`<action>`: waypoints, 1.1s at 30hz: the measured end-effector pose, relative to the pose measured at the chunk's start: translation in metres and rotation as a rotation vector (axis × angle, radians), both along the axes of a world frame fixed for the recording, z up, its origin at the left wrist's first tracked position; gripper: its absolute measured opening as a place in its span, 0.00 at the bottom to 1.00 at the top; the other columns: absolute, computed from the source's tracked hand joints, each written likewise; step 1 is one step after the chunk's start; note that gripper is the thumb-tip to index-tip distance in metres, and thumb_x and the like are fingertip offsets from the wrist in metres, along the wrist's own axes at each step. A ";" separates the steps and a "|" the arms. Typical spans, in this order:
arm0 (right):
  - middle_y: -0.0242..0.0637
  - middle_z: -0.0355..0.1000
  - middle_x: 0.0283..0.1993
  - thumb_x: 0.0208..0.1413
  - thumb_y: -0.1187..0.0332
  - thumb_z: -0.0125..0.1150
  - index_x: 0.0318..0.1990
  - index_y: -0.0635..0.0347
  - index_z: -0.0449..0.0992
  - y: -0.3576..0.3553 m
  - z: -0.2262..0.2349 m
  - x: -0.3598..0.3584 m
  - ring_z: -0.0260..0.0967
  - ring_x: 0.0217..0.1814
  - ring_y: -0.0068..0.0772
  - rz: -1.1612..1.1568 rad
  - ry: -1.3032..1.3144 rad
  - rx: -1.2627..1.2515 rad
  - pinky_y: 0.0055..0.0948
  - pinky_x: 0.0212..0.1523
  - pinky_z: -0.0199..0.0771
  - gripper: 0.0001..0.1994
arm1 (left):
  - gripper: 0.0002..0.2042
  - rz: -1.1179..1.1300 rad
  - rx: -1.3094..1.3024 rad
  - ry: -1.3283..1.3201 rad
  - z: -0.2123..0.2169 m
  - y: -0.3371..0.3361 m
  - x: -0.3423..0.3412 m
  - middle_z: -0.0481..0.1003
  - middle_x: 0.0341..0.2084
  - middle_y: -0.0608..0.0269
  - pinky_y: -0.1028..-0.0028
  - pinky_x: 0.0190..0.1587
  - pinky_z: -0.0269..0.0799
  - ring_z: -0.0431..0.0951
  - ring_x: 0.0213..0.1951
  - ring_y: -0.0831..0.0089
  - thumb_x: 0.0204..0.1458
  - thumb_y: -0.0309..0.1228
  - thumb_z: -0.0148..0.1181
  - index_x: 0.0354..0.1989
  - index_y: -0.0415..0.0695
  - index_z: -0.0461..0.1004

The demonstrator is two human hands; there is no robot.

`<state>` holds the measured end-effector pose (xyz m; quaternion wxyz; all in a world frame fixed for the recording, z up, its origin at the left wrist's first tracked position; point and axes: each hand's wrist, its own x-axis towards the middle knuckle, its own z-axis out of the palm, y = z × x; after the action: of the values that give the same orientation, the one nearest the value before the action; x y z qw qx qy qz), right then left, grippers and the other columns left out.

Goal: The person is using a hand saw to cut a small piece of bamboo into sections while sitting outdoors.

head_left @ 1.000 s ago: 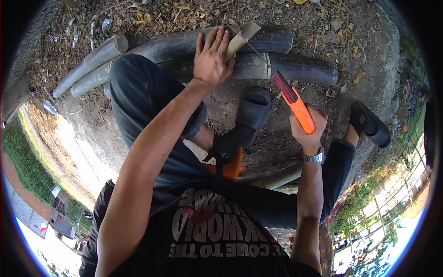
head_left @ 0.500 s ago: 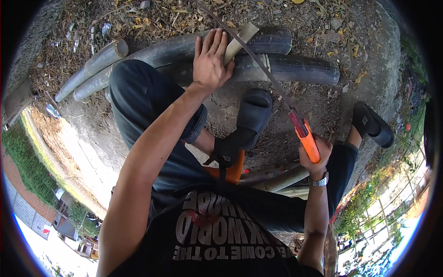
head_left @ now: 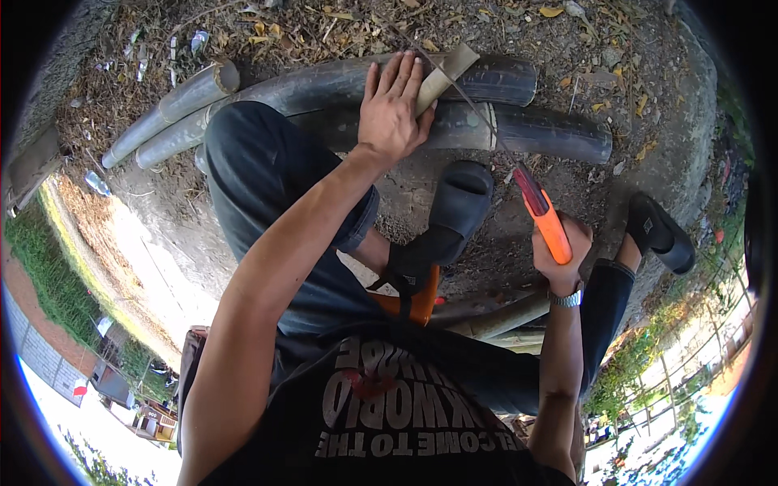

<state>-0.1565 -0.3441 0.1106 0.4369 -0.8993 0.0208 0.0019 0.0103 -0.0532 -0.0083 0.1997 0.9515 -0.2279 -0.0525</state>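
Note:
My left hand lies palm down over the dark bamboo poles, its fingers stretched out. A short pale bamboo piece sits beside its thumb and index finger, resting across the poles. My right hand is wrapped round the orange handle of a handsaw. The thin blade, blurred, slants away to the upper left over the near bamboo pole and the far bamboo pole. It crosses the near pole close to a pale ring. Whether its teeth are in the bamboo I cannot tell.
Another bamboo length lies at the left, and more poles lie beneath my right leg. My sandalled foot stands just in front of the poles. An orange object shows under my leg. Dry leaves and litter cover the ground beyond.
My right hand has pushed the saw forward, its handle now closer to the poles. The left hand keeps its place on the bamboo; the whole view has shifted slightly.

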 end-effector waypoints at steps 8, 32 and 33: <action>0.39 0.69 0.21 0.40 0.76 0.67 0.24 0.60 0.72 0.002 0.004 -0.012 0.68 0.18 0.42 0.067 -0.037 0.048 0.34 0.22 0.68 0.08 | 0.39 -0.013 0.085 0.013 -0.001 0.005 0.001 0.61 0.73 0.48 0.45 0.76 0.43 0.57 0.74 0.51 0.54 0.42 0.60 0.74 0.36 0.59; 0.42 0.80 0.29 0.43 0.73 0.66 0.36 0.61 0.83 -0.022 0.036 -0.051 0.80 0.26 0.42 0.006 0.106 -0.281 0.33 0.31 0.78 0.10 | 0.35 -0.022 -0.027 -0.015 -0.002 -0.013 -0.001 0.59 0.71 0.39 0.41 0.75 0.45 0.53 0.74 0.39 0.57 0.36 0.61 0.71 0.31 0.60; 0.41 0.79 0.28 0.44 0.73 0.65 0.37 0.62 0.83 -0.015 0.044 -0.046 0.79 0.25 0.43 0.002 0.102 -0.363 0.32 0.30 0.77 0.11 | 0.34 -0.025 -0.088 -0.049 -0.001 -0.017 -0.001 0.59 0.71 0.40 0.40 0.75 0.45 0.54 0.74 0.39 0.58 0.35 0.61 0.71 0.33 0.59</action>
<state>-0.2027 -0.3587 0.1547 0.2658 -0.9621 0.0418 0.0443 0.0090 -0.0707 -0.0093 0.2353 0.9398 -0.2467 -0.0217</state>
